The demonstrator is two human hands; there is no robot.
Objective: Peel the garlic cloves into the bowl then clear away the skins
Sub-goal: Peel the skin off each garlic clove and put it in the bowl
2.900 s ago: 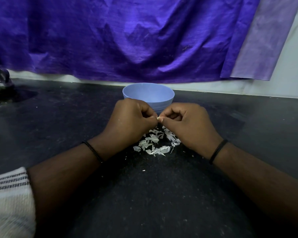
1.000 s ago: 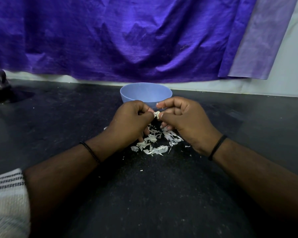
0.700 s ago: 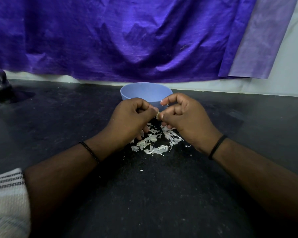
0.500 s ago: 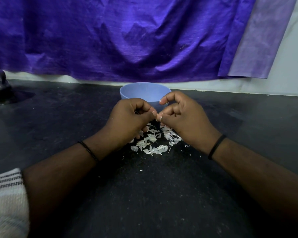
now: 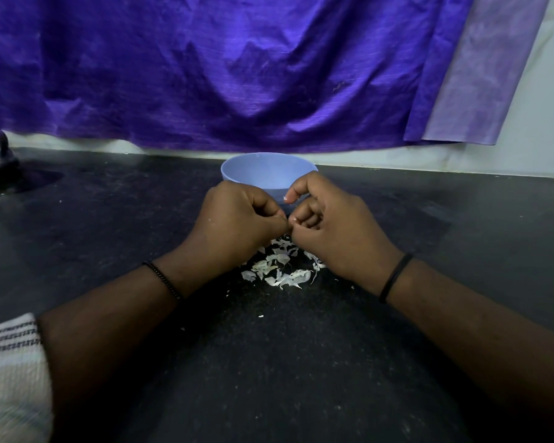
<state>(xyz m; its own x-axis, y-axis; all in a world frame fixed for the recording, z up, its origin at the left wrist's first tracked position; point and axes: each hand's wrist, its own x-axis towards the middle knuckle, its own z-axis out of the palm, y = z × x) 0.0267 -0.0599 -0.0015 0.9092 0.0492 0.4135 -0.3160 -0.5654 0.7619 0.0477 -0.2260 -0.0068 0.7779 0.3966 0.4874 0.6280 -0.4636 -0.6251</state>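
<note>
Peeling: both hands meet fingertip to fingertip over the middle of the black counter [image 5: 269,362], just in front of the bowl.
Left hand: the left hand [image 5: 237,223] is curled tight, thumb and forefinger pinched at the spot where the hands touch.
Right hand: the right hand [image 5: 330,228] is curled too, its forefinger arched up and the other fingertips pressed toward the left thumb.
Garlic clove: hidden between the pinching fingers; whether each hand holds it cannot be told.
Skins: a loose heap of white garlic skins [image 5: 280,270] lies on the counter under and just behind the hands, with a few crumbs scattered nearer the front edge.
Bowl: the blue bowl [image 5: 263,171] stands upright toward the back edge, its near wall partly covered by the knuckles; its contents do not show.
Wrists: a dark band [image 5: 394,278] on the right, a beaded one [image 5: 162,279] on the left.
Backdrop: purple cloth [image 5: 221,68] hangs along the wall.
</note>
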